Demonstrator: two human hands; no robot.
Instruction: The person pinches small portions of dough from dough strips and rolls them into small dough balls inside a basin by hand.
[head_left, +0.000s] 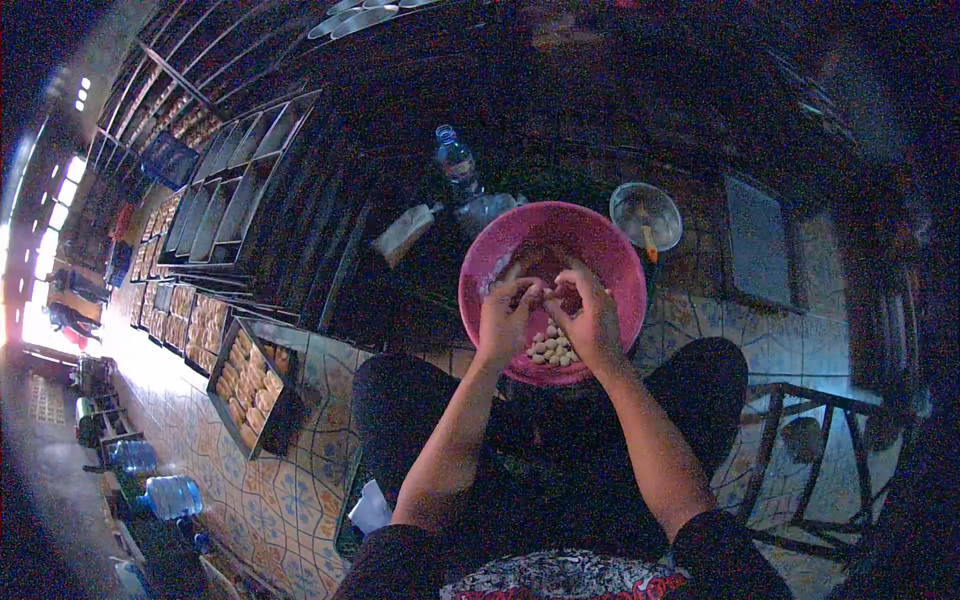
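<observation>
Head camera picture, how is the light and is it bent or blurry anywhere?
Head view: strong fisheye bend with black corners; glare blows out the doorway at far left; the upper room is dim; the pink bowl and both hands, left and right, are lit and fairly sharp.

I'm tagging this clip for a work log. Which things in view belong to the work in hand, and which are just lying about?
In use:
left hand
right hand
round pink plastic basin
small pale dough balls

Lying about:
clear plastic water bottle
round clear bowl
dark metal tray of filled pastries
</observation>
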